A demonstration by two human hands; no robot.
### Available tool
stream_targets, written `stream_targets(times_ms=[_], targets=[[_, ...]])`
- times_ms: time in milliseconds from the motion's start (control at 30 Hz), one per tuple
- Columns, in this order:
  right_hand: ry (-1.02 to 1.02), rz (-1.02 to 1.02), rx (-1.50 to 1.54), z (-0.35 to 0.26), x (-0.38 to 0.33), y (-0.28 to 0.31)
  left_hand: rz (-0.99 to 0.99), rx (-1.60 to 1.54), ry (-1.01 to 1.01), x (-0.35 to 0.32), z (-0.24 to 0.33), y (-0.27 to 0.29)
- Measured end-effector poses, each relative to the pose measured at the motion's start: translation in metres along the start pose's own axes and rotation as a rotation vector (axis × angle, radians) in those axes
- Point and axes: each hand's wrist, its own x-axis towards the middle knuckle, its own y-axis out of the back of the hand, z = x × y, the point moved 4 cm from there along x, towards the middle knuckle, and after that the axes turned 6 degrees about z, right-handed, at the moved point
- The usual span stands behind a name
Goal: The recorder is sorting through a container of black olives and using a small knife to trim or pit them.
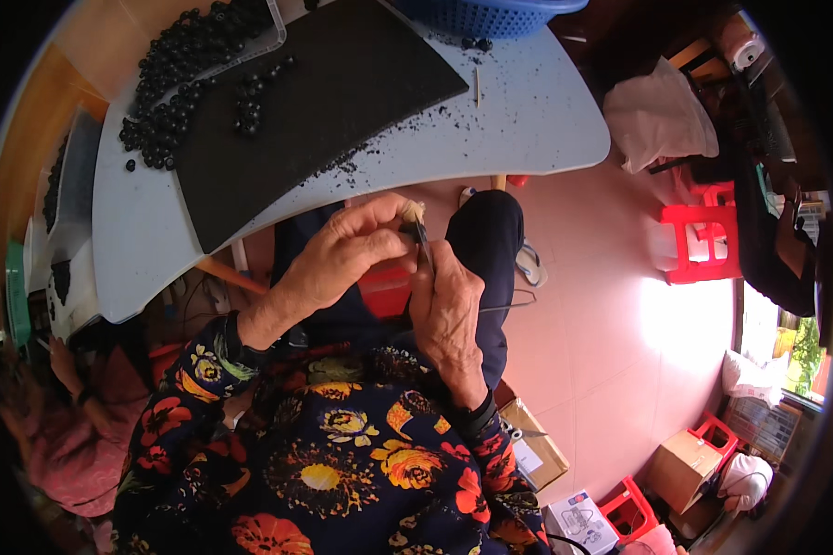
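Observation:
My left hand [338, 254] is raised in front of the table's near edge, its thumb and fingers pinched together around a small black part [408, 228], mostly hidden. A pale wrap [413, 212] shows at a fingertip. Close beside it, my right hand [451, 301] grips a slim dark pointed tool [423, 242] whose tip meets the left fingertips; its exact kind is unclear. Beyond them, a black mat [333, 102] lies on the light table [528, 120]. Small round black parts [162, 125] are heaped on its left side, and a few more [250, 102] rest on the mat.
A clear tray [273, 32] of black parts stands at the far left, a blue basket [491, 18] at the far edge. Black scraps [347, 166] and a thin stick [478, 88] lie on the table. Red stools [699, 240] and cardboard boxes [683, 470] stand right. Another person's arm [65, 365] shows at left.

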Motion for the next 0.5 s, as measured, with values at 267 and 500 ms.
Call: stream_targets(times_ms=[267,500], targets=[[0.001,0.008,-0.028,0.006,0.002,0.002,-0.048,-0.142,0.039,0.007,-0.007,-0.004],[-0.017,-0.017,-0.051,0.009,0.004,0.009,-0.013,-0.089,0.018,0.013,-0.003,-0.008]])
